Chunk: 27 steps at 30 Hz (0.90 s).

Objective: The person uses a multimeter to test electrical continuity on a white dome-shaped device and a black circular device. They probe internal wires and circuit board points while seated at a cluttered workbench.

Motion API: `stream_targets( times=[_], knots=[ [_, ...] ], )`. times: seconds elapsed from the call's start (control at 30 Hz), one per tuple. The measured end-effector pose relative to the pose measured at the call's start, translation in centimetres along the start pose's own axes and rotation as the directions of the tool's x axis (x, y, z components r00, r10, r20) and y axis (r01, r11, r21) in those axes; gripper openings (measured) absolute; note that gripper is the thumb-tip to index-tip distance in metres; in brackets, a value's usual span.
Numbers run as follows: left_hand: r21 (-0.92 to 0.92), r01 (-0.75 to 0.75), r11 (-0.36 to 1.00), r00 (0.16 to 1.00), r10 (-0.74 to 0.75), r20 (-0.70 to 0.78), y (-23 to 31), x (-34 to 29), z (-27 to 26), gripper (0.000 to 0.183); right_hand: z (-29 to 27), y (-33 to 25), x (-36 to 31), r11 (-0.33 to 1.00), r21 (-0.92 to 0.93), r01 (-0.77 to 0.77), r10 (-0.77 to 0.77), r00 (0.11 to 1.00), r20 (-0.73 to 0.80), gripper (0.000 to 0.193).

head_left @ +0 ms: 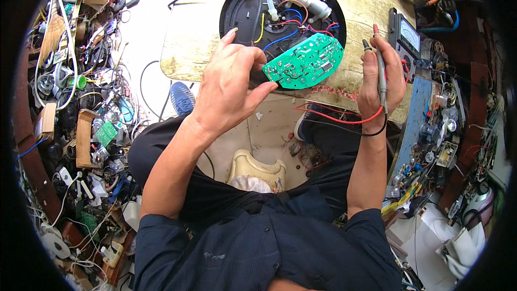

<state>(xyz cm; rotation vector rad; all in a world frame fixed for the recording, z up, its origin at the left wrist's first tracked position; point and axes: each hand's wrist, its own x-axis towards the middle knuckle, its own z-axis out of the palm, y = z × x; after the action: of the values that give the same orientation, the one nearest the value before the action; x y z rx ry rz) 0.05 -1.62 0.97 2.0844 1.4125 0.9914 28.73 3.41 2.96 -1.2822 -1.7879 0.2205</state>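
Observation:
A green circuit board (304, 67) rests tilted on the near rim of a round black appliance base (234, 16), still joined to it by coloured wires. My left hand (223, 83) holds the board's left end, its thumb at the lower corner and fingers by the upper edge. Two multimeter probes (382, 73), one red and one black, are gripped together in my right hand (371, 83). Their tips point away from me, right of the board and apart from it. Red and black leads loop below that hand. An analog multimeter (405, 37) stands to its right.
The base, with a white motor-like part (312, 1) and tubing, sits on a worn wooden table (186, 48). Heaps of electronic scrap (102, 134) lie at left, more parts (436, 140) at right. A cream plastic stool (258, 167) stands between my legs.

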Motion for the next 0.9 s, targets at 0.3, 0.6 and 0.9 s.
stream_targets(
  times=[0.3,0.6,0.9],
  knots=[
    [0.005,-0.023,1.0,1.0,0.023,-0.021,-0.12,-0.09,0.16,0.041,-0.52,-0.14,0.3,0.997,-0.046,0.055,-0.055,0.998,-0.007,0.032],
    [-0.01,-0.019,1.0,0.998,0.018,-0.053,-0.14,-0.11,0.39,0.043,-0.57,0.05,0.41,0.997,-0.037,0.065,-0.066,0.998,-0.018,0.031],
    [-0.008,-0.024,1.0,0.998,0.024,-0.056,-0.17,-0.24,0.37,0.044,-0.47,0.28,0.34,0.997,-0.043,0.069,-0.069,0.997,-0.02,0.032]
  ],
)
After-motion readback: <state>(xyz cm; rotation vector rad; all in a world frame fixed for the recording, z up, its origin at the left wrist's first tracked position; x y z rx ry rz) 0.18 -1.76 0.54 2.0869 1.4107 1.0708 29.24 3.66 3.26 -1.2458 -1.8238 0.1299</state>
